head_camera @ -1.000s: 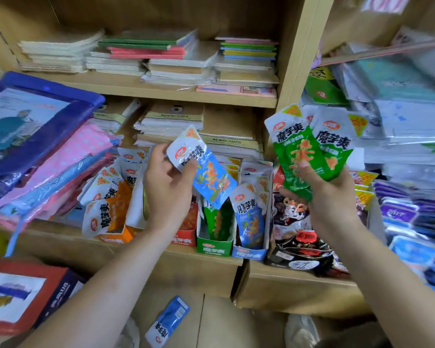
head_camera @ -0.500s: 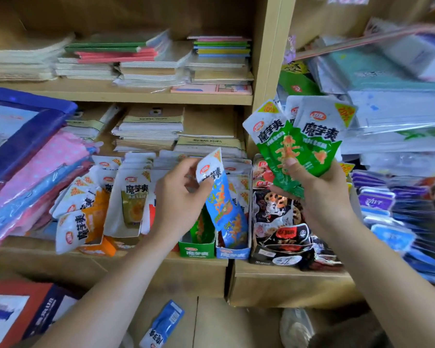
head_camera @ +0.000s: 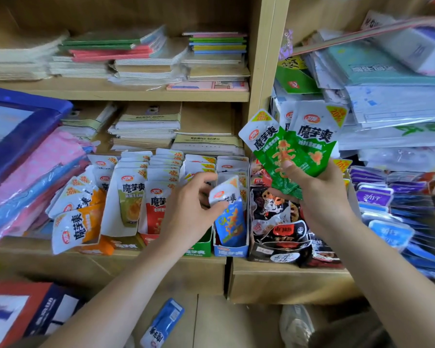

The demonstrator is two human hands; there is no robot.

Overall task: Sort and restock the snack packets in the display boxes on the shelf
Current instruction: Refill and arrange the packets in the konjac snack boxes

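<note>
Left hand [head_camera: 186, 214]: thumb and fingertips pinch the white top of a blue snack packet [head_camera: 230, 219].
Blue snack packet: upright, its lower end inside the blue display box [head_camera: 230, 251], with more white packet tops filed behind it.
Right hand [head_camera: 322, 197]: fingers curl round a fanned bunch of green snack packets [head_camera: 286, 154], thumb pressed on the front one, held up above the shelf [head_camera: 60, 257].
Green display box [head_camera: 199, 251]: just left of the blue one; the left hand hides most of it, so I cannot tell what is inside.
Red packets [head_camera: 157, 209]: a packed row further left, standing in a red box.
Olive packets [head_camera: 131, 199]: a full row beside the red ones.
Orange packets [head_camera: 81, 224]: spilled loosely at the left end, leaning over an orange box [head_camera: 98, 248].
Black packets [head_camera: 279, 222]: heaped in a dark box under the right hand.
Floor: one blue packet [head_camera: 163, 322] lies below the shelf.
</note>
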